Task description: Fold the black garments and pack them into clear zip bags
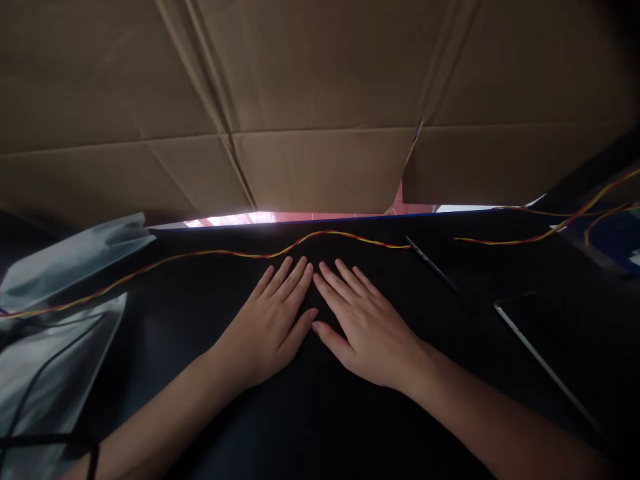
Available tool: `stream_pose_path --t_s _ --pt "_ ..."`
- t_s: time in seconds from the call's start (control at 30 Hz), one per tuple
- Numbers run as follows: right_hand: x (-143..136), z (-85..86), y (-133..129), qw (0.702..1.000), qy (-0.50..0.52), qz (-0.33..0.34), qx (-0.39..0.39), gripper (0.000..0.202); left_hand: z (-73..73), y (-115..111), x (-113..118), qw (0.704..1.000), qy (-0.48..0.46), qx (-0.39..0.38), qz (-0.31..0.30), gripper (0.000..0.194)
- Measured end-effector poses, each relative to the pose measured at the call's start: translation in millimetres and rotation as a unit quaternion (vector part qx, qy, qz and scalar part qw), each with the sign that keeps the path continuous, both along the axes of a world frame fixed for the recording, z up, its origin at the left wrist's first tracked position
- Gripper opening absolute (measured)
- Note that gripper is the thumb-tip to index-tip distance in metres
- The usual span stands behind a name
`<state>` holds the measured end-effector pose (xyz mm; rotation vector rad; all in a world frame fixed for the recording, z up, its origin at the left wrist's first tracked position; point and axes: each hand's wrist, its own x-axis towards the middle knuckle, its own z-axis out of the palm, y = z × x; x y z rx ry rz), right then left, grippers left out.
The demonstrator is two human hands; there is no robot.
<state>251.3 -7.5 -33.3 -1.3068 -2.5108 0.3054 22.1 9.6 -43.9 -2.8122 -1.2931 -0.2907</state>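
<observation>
My left hand [273, 320] lies palm down on a black surface [320, 427], its fingers stretched out and holding nothing. Beside it my right hand [363, 323] rests flat in the same way, also with nothing in it. The fingertips and thumbs of the two hands come close together in the middle. Just beyond the fingertips, a twisted red and yellow wire [215, 253] runs across the surface from the left to the middle.
Cardboard [320, 73] stands behind the surface. Clear plastic bags [75, 260] and a black cable [45, 367] are at the left. Two dark, flat objects with thin light edges [545, 363] lie at the right, below more twisted wire [530, 241].
</observation>
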Motion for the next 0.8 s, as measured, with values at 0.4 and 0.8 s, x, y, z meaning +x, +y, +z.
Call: stream_pose_path --t_s 0.4,0.8 --pt "1.5 0.7 0.0 1.000 -0.001 0.005 -0.020 0.071 0.0 0.3 1.2 1.000 -0.013 -0.012 0.006 0.067" --pt "1.1 1.6 -0.2 1.000 -0.002 0.003 -0.024 0.072 1.4 3.0 3.5 1.000 -0.006 -0.024 0.005 0.067"
